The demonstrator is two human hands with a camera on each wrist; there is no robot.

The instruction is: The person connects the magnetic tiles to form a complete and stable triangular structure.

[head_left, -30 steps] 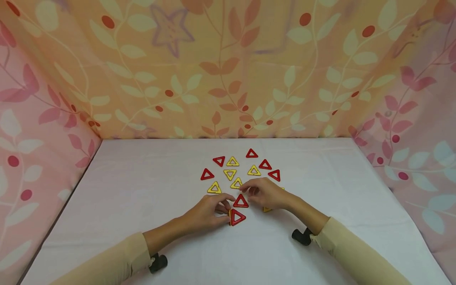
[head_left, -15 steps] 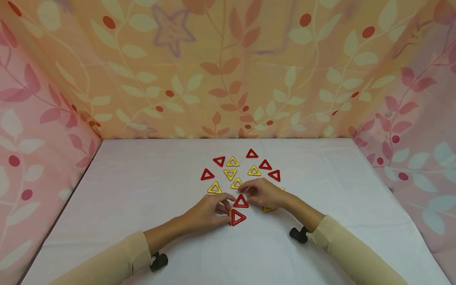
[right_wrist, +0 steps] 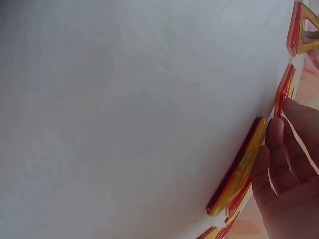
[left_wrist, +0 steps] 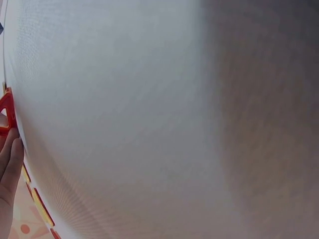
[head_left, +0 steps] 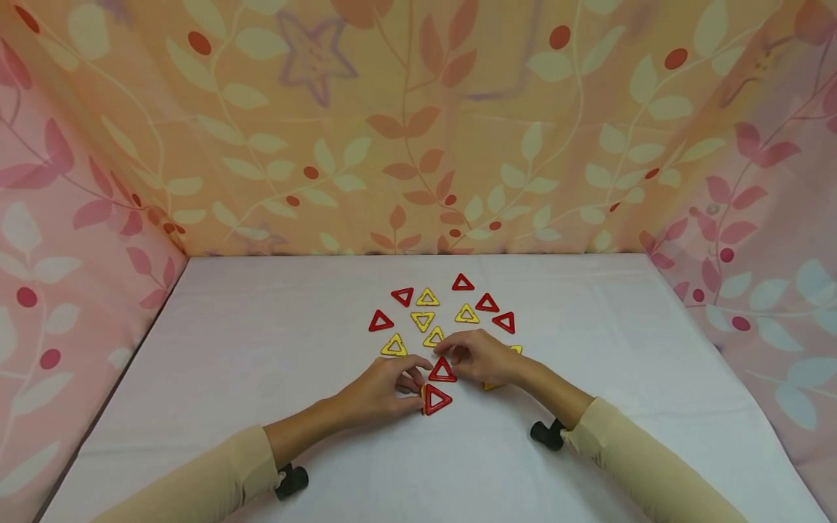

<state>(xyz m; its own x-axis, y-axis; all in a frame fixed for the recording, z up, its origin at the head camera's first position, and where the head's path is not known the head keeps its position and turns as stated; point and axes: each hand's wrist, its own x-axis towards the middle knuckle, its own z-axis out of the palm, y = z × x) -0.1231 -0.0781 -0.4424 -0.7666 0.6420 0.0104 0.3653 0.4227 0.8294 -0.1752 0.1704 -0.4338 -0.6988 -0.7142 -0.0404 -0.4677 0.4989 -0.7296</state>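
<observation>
My left hand (head_left: 386, 388) grips a triangular frame tile (head_left: 440, 406), red on the face toward me, with a yellow edge at its left side. In the right wrist view that tile (right_wrist: 294, 35) stands on edge, showing red and yellow. Just beyond it is another red triangular tile (head_left: 442, 379), pinched by my right hand (head_left: 480, 356), thumb at its right side and index finger reaching over near its tip. The left index finger extends toward the same tile's left side. In the left wrist view, fingertips (left_wrist: 17, 147) lie against a red tile (left_wrist: 12, 107) at the edge.
Beyond the hands lie several yellow tiles (head_left: 394, 354) and red tiles (head_left: 381, 327) on the white cloth (head_left: 261, 341). Yellow pieces (head_left: 492, 386) show partly under the right wrist. Black cameras (head_left: 546, 435) hang at both wrists. Patterned curtains (head_left: 418, 145) enclose the back and sides.
The right hand has shifted slightly left, its forearm and wrist camera moving with it. The left hand and both red tiles in front have barely moved.
</observation>
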